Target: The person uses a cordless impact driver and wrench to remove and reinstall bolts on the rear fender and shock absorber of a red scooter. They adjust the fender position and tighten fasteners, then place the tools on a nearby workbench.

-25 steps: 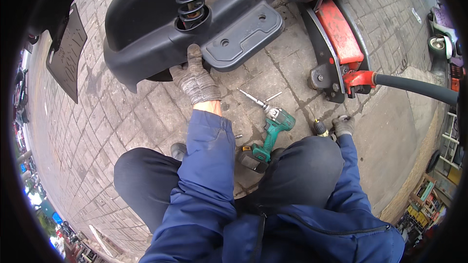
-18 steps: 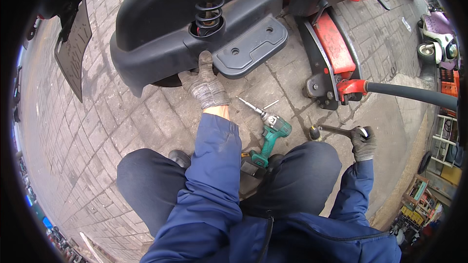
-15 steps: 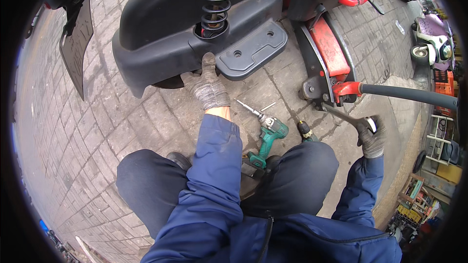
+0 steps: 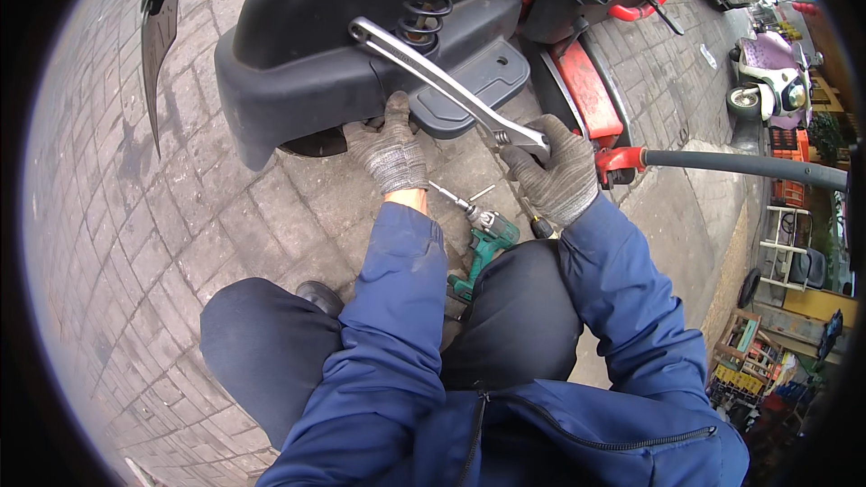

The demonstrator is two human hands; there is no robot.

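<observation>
My gloved right hand (image 4: pixel 557 171) is closed around the jaw end of a silver adjustable wrench (image 4: pixel 437 77). Its long handle points up and left, across the grey step pad (image 4: pixel 474 95) and over the black plastic fender (image 4: pixel 311 99). At the fender's lower edge is my gloved left hand (image 4: pixel 390 149), thumb up against its face and the other fingers partly hidden under the rim. A black coil spring (image 4: pixel 428 4) rises out of the fender. Below, a green cordless impact driver (image 4: pixel 489 239) lies on the paving, partly covered by my knee.
To the right, a red floor jack (image 4: pixel 586 90) has a long dark handle (image 4: pixel 740 167) reaching outward. Another drill's dark chuck (image 4: pixel 541 227) peeks out beside my knee. A parked scooter (image 4: pixel 771 81) and cluttered shelves (image 4: pixel 753 361) line the far right.
My right hand has swung in from beside the jack, bringing the wrench over the step pad and fender. My left hand stays at the fender edge. The view has shifted slightly.
</observation>
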